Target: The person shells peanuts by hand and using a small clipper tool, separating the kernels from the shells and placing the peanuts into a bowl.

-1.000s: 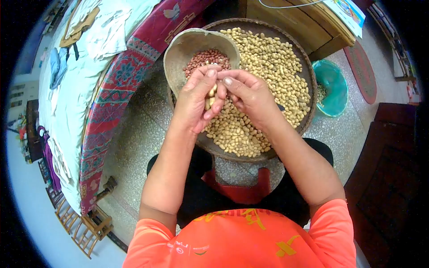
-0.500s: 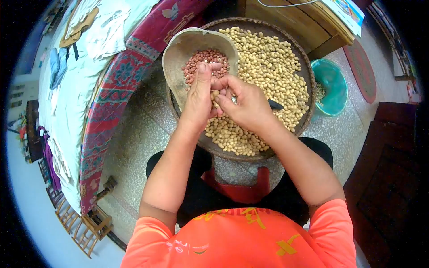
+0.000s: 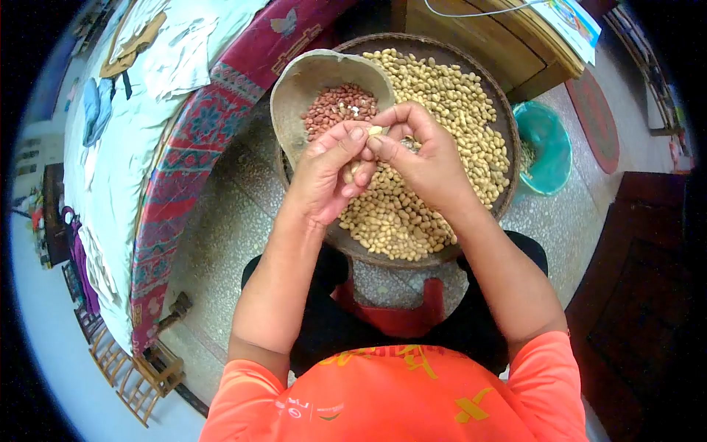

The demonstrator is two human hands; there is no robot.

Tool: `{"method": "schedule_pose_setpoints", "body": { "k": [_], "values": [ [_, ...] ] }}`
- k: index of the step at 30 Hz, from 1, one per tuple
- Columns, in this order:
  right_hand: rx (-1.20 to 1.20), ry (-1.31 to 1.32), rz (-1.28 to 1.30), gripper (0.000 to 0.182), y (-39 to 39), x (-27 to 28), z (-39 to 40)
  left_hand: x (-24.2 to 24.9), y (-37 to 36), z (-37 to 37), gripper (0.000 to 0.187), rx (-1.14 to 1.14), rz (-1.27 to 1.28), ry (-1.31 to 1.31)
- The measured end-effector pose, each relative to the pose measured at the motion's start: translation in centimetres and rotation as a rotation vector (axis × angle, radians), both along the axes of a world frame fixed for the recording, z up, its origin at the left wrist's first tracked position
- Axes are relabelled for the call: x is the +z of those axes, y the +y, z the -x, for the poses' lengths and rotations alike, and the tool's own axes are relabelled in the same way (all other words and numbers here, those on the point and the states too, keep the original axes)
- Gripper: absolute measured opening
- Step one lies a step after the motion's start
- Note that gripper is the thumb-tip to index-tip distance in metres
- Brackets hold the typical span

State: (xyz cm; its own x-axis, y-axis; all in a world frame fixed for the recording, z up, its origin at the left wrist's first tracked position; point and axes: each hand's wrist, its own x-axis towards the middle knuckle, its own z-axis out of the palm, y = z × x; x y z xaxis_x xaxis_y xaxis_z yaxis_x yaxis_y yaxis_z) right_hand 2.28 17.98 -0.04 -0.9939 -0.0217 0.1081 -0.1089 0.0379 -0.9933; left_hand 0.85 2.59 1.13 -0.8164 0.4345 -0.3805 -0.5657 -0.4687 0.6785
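Note:
My left hand (image 3: 331, 168) is closed, with a few unshelled peanuts (image 3: 349, 174) tucked under its curled fingers. Its thumb and forefinger meet my right hand (image 3: 426, 155) at a pale peanut shell (image 3: 378, 130), which the fingertips of both hands pinch. Just beyond the hands, a pale, scoop-shaped bowl (image 3: 283, 103) contains red shelled peanut kernels (image 3: 335, 109) and a few whitish bits. It rests over the left side of a round woven tray (image 3: 508, 121). Unshelled peanuts (image 3: 449, 103) cover much of that tray, and my hands hide part of them.
A green bucket (image 3: 549, 140) with shells inside stands right of the tray. The bed (image 3: 184, 147) with a red patterned edge runs along the left. A wooden cabinet (image 3: 493, 44) is behind the tray. Between my legs is a red stool (image 3: 398, 317).
Both hands have shifted, bringing their fingertips together around a pale shell at the bowl's near right edge. The left thumb has folded down, uncovering more kernels.

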Motion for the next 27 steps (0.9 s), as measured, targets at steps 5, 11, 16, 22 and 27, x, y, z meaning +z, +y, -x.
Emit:
{"method": "schedule_pose_setpoints", "body": {
  "k": [5, 11, 16, 22, 27],
  "values": [
    [0.015, 0.013, 0.081, 0.015, 0.4, 0.3, 0.0, -0.7, 0.0, -0.3, 0.022, -0.046, -0.036, 0.060],
    [0.056, -0.042, 0.175, 0.014, 0.9, 0.7, -0.2, 0.5, 0.4, -0.8, 0.026, -0.083, 0.328, 0.324],
    [0.097, -0.134, 0.278, 0.011, 0.8, 0.8, -0.4, -0.5, 0.3, -0.8, 0.025, -0.088, 0.208, 0.312],
    [0.005, -0.094, 0.270, 0.009, -0.4, 0.1, -0.4, -0.9, 1.3, -1.3, 0.025, 0.012, 0.178, 0.215],
    [0.001, -0.252, 0.473, 0.010, -1.7, -0.6, -0.3, -1.2, 2.5, -1.9, 0.025, 0.125, 0.223, 0.193]
  ]
}}
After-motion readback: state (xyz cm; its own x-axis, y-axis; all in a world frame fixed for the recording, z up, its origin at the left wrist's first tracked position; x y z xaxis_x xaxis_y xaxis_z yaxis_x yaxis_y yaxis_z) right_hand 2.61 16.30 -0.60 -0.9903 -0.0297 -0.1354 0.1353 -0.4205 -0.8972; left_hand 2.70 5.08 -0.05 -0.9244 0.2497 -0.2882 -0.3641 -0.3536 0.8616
